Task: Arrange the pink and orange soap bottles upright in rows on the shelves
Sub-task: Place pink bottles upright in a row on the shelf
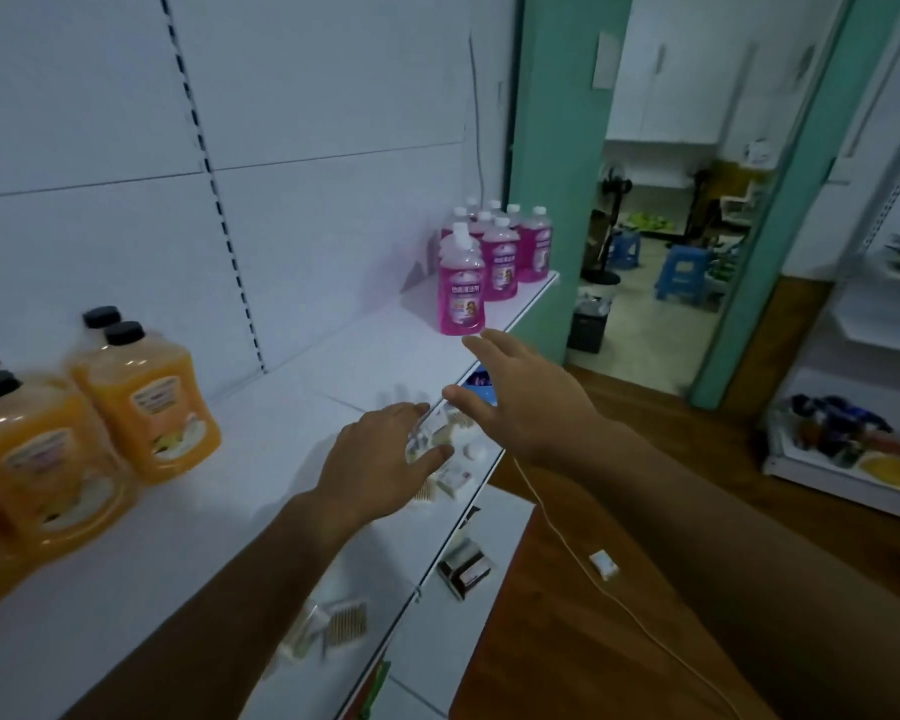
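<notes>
Several pink soap bottles (489, 252) with white caps stand upright in rows at the far right end of the white shelf (292, 418). The nearest pink bottle (461, 288) stands a little in front of the group. Several orange soap bottles (146, 402) with black caps stand upright at the left. My right hand (520, 402) hangs open in the air just below and right of the nearest pink bottle, apart from it. My left hand (380, 454) is open over the shelf's front edge, fingers spread, holding nothing.
Small packets (448, 433) lie on a lower shelf under my hands, with more boxes (463, 569) below. A thin white cable (593, 579) hangs over the wooden floor. A doorway with blue stools (681, 275) opens at the right, beside another stocked shelf unit (853, 449).
</notes>
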